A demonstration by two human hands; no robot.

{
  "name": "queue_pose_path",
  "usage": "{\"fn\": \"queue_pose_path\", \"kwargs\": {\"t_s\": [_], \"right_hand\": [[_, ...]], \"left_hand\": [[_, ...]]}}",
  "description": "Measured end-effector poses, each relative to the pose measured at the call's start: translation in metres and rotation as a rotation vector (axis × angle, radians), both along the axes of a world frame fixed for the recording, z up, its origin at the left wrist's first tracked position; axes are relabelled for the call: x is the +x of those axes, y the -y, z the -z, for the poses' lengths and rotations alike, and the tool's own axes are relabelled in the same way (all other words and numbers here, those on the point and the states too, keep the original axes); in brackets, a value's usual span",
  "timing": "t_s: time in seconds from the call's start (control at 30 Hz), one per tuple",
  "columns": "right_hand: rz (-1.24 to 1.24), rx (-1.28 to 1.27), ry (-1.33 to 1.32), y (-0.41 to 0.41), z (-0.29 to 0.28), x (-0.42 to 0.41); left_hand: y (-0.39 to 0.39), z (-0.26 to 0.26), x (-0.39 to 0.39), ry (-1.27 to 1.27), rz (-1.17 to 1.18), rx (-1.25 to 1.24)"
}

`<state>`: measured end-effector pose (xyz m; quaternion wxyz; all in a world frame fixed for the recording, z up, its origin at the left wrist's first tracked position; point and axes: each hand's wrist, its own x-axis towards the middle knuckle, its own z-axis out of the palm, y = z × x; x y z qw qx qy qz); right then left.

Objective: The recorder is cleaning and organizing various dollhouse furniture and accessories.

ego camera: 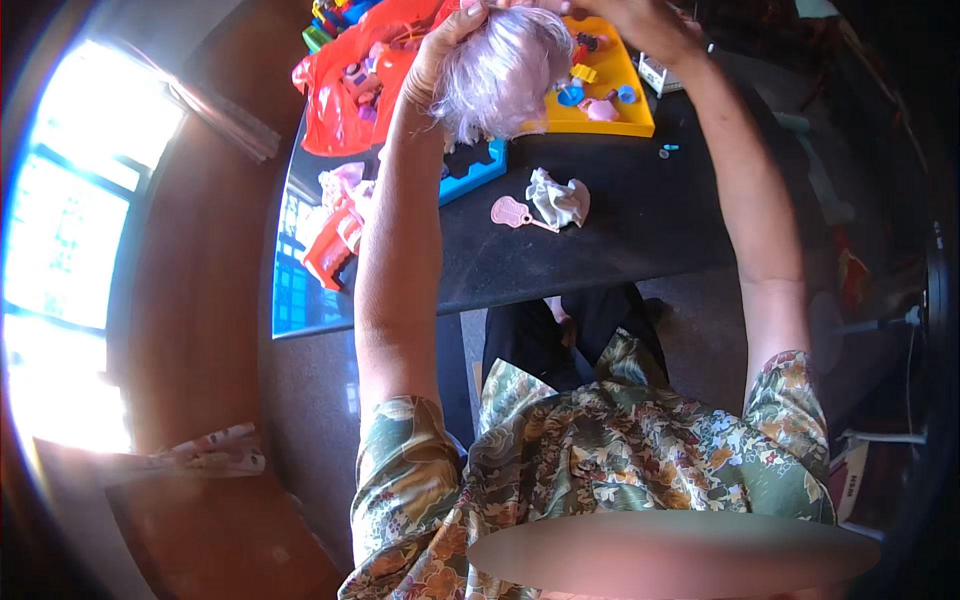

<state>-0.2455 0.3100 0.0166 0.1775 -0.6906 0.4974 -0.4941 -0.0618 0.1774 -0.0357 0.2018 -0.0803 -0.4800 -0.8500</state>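
A doll's pale lilac hair (504, 75) hangs at the top centre of the view, above the black table (630, 217). My left hand (457, 34) is at the left side of the hair, its fingers closed on it. My right hand (600, 9) reaches in from the right at the top edge; its fingers are mostly cut off by the picture's rim. Below the hair, a pink toy guitar-shaped piece (513, 213) lies against a crumpled white cloth (559, 198) on the table.
A yellow tray (637, 120) with small toys stands behind at right. A red plastic bag (330, 97) holding toys lies at left. A blue tray (480, 178), a red toy piece (326, 255) and a small white rack (660, 75) are also on the table.
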Motion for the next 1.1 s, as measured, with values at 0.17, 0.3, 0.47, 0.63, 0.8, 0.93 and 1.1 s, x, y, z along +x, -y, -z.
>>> {"fn": "queue_pose_path", "kwargs": {"t_s": [0.17,0.3,0.47,0.63,0.8,0.93,1.1], "right_hand": [[0.048,-0.272,-0.332,-0.007,0.002,0.015],[0.135,-0.068,-0.38,-0.021,0.02,0.019],[0.079,-0.357,-0.46,-0.013,0.07,0.004],[0.033,-0.31,-0.682,-0.055,0.071,0.05],[0.283,-0.349,-0.164,-0.037,0.071,-0.001],[0.315,-0.32,-0.01,-0.013,0.042,0.002],[0.25,-0.321,-0.079,0.003,0.032,0.025]], "left_hand": [[-0.006,-0.018,-0.015,0.055,-0.102,-0.03],[-0.006,-0.009,-0.026,0.207,-0.159,0.079],[0.058,0.034,-0.048,0.095,0.3,-0.107],[0.043,0.028,-0.037,-0.047,-0.342,0.194],[0.041,0.03,-0.018,-0.123,0.029,0.169],[0.014,0.032,-0.013,-0.215,0.117,0.414],[0.015,0.053,-0.013,-0.327,0.319,0.873]]}}
